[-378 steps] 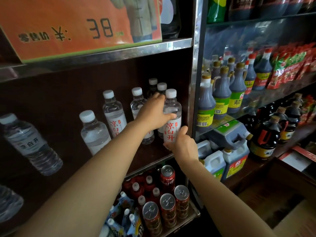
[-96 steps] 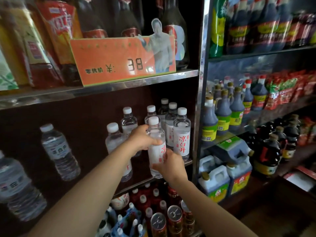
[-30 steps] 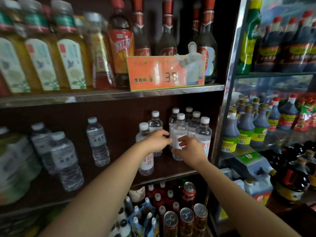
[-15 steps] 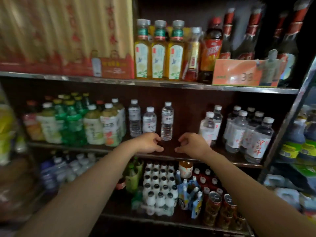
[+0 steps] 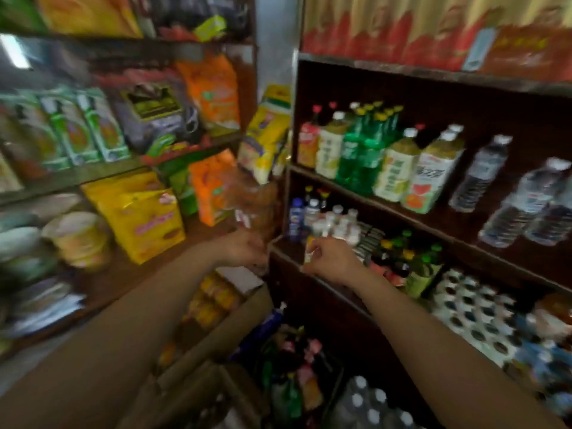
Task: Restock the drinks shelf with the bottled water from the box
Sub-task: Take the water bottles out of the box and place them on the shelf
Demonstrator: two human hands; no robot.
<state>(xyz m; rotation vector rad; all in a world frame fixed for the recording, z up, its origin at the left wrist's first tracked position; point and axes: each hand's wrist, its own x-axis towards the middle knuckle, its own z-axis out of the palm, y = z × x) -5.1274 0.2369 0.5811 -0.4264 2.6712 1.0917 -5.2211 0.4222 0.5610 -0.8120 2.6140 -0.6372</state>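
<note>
Bottled water (image 5: pixel 523 202) on drinks shelf (image 5: pixel 433 218), right of frame | cardboard box (image 5: pixel 216 332) lower centre: reach low, lift upright | left hand (image 5: pixel 244 250), right hand (image 5: pixel 328 261) loosely curled, empty, mid-frame

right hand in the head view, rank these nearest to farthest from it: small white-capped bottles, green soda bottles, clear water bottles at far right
From the right hand:
1. Small white-capped bottles, just above it on the lower shelf.
2. Green soda bottles, one shelf up.
3. Clear water bottles, far right on that upper shelf.
</note>
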